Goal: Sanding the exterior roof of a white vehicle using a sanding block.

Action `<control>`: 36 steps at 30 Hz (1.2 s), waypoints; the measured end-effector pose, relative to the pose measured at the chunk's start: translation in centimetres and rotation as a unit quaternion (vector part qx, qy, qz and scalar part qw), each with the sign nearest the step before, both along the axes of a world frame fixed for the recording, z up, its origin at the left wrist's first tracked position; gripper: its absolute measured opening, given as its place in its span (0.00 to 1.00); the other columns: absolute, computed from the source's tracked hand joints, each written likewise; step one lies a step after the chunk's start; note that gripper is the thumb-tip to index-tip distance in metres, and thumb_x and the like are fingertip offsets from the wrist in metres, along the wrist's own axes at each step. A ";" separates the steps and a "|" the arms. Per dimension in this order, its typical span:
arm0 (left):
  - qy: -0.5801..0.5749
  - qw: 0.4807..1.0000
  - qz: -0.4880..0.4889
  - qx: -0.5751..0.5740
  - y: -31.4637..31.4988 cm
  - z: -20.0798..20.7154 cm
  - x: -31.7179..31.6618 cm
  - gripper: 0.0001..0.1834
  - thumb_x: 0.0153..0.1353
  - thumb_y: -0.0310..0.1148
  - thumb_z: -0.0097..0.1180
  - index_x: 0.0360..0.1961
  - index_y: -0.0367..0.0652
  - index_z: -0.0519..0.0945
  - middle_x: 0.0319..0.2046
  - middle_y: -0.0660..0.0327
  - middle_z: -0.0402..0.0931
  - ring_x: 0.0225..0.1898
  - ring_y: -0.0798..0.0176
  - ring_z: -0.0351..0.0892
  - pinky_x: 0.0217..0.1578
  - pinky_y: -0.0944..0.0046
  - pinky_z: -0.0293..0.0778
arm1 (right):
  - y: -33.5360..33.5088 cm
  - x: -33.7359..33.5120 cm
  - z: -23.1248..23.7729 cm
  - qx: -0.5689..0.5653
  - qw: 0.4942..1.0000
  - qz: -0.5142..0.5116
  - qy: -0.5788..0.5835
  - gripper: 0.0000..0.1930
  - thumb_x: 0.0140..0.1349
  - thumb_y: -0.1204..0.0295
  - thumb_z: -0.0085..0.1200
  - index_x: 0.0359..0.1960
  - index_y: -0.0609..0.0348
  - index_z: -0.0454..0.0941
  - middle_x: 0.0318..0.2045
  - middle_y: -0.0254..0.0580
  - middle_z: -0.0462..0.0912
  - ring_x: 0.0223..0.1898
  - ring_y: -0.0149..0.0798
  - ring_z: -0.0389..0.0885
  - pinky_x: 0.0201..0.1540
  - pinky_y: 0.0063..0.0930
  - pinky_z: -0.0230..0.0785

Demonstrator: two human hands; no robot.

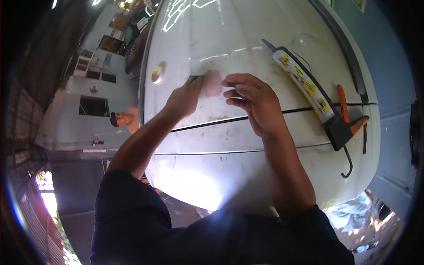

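Note:
A white car body panel [247, 132] with black seam lines fills the middle of the view. My left hand [183, 98] presses a small pinkish pad [212, 84] against the panel, fingers closed on its left edge. My right hand [254, 104] is just right of the pad, fingers curled and its fingertips touching or nearly touching the pad's right edge. A round yellowish emblem [157, 74] sits on the panel to the left of my hands.
A white power strip with yellow sockets [304, 84] lies on the panel at the right, with a black plug block and orange-handled pliers [349, 115] at its lower end. Another person stands at the left by a white wall. A dark vehicle is parked beyond.

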State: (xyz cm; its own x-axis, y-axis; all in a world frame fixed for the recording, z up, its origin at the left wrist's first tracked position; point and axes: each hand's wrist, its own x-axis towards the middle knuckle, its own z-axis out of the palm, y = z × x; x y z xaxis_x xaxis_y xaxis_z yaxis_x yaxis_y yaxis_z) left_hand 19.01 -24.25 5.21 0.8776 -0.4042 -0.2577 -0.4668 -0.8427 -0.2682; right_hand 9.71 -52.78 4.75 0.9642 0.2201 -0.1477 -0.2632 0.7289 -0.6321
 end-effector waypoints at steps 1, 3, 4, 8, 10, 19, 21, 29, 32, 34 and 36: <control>-0.004 1.000 -0.007 0.022 1.0 -0.1 -0.8 0.42 0.68 0.18 0.53 0.84 0.36 0.61 0.80 0.44 0.68 0.80 0.48 0.70 0.66 0.49 0.84 | 0.2 0.1 0.3 0.001 1.000 0.002 -0.006 0.16 0.73 0.71 0.55 0.58 0.62 0.86 0.53 0.42 0.91 0.50 0.36 0.88 0.60 0.35 0.80; -0.004 1.000 0.011 0.019 -0.5 0.6 0.3 0.41 0.68 0.18 0.52 0.84 0.35 0.62 0.80 0.42 0.68 0.81 0.47 0.70 0.69 0.48 0.81 | -0.2 0.4 0.4 0.003 1.000 0.004 -0.019 0.17 0.73 0.71 0.56 0.59 0.62 0.86 0.53 0.42 0.91 0.51 0.36 0.88 0.60 0.35 0.79; -0.007 1.000 0.011 0.021 -1.6 0.7 2.5 0.41 0.68 0.18 0.52 0.84 0.35 0.62 0.80 0.42 0.68 0.81 0.47 0.70 0.69 0.48 0.81 | -0.4 0.5 0.2 0.002 1.000 0.002 -0.011 0.17 0.72 0.71 0.56 0.59 0.63 0.86 0.53 0.42 0.91 0.51 0.36 0.88 0.60 0.35 0.79; -0.059 0.995 -0.018 0.077 -0.7 -0.7 5.1 0.35 0.70 0.20 0.52 0.79 0.31 0.65 0.73 0.43 0.74 0.73 0.46 0.78 0.58 0.50 0.89 | -0.3 -0.2 0.5 0.007 1.000 0.011 -0.013 0.17 0.72 0.71 0.55 0.57 0.63 0.86 0.51 0.42 0.91 0.51 0.36 0.88 0.60 0.35 0.79; -0.109 0.986 -0.123 0.010 1.5 -1.5 1.6 0.34 0.71 0.21 0.53 0.78 0.31 0.65 0.74 0.45 0.74 0.71 0.47 0.81 0.55 0.49 0.89 | -0.5 0.1 0.4 0.001 1.000 -0.001 -0.008 0.17 0.72 0.71 0.55 0.57 0.62 0.86 0.51 0.42 0.91 0.50 0.36 0.88 0.59 0.35 0.79; -0.063 0.996 -0.066 -0.004 -0.6 -0.8 3.8 0.34 0.70 0.23 0.56 0.76 0.31 0.67 0.68 0.43 0.78 0.67 0.46 0.84 0.52 0.46 0.90 | -0.3 0.0 -0.3 0.002 1.000 0.011 -0.004 0.16 0.73 0.70 0.55 0.57 0.62 0.87 0.51 0.41 0.91 0.49 0.35 0.88 0.60 0.36 0.79; -0.052 0.995 -0.080 0.012 1.1 -0.6 1.2 0.35 0.70 0.22 0.54 0.78 0.31 0.66 0.72 0.43 0.76 0.71 0.47 0.80 0.58 0.47 0.87 | -0.1 0.1 0.6 0.004 1.000 0.004 -0.013 0.16 0.73 0.70 0.56 0.58 0.61 0.87 0.51 0.41 0.91 0.49 0.35 0.88 0.60 0.36 0.79; -0.009 0.997 0.014 0.070 -2.2 -0.1 3.9 0.41 0.69 0.21 0.52 0.84 0.31 0.60 0.78 0.41 0.70 0.80 0.47 0.71 0.66 0.50 0.84 | -0.5 0.0 -0.3 0.003 1.000 0.015 -0.004 0.16 0.74 0.71 0.54 0.59 0.62 0.85 0.54 0.44 0.90 0.50 0.36 0.87 0.60 0.36 0.79; -0.026 0.995 -0.087 0.040 1.9 -0.2 1.6 0.41 0.68 0.21 0.53 0.83 0.30 0.60 0.78 0.42 0.70 0.80 0.47 0.72 0.65 0.50 0.85 | -0.3 0.3 0.6 0.005 1.000 0.008 -0.014 0.17 0.75 0.72 0.53 0.60 0.64 0.84 0.55 0.45 0.90 0.51 0.37 0.87 0.61 0.38 0.79; -0.053 0.997 -0.049 0.037 0.5 0.1 3.5 0.41 0.67 0.21 0.54 0.83 0.30 0.61 0.78 0.44 0.71 0.78 0.47 0.75 0.63 0.50 0.86 | -0.3 0.5 0.7 0.008 0.999 0.010 -0.032 0.17 0.75 0.72 0.53 0.60 0.63 0.85 0.55 0.45 0.90 0.50 0.36 0.87 0.61 0.37 0.79; -0.090 0.991 -0.058 0.075 -0.9 0.5 6.1 0.41 0.67 0.21 0.54 0.82 0.30 0.63 0.77 0.45 0.73 0.75 0.47 0.78 0.61 0.50 0.87 | -0.3 0.4 0.2 0.012 1.000 0.011 -0.011 0.17 0.75 0.72 0.53 0.60 0.63 0.84 0.55 0.44 0.90 0.49 0.35 0.88 0.60 0.37 0.80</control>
State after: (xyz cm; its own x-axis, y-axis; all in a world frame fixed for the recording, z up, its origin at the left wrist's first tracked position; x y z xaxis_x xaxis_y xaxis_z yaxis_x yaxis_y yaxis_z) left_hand 25.06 -25.19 5.71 0.8646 -0.4742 -0.1664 -0.4917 -0.7299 -0.4748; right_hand 10.07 -53.10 5.00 0.9620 0.2448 -0.1208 -0.2657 0.7379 -0.6204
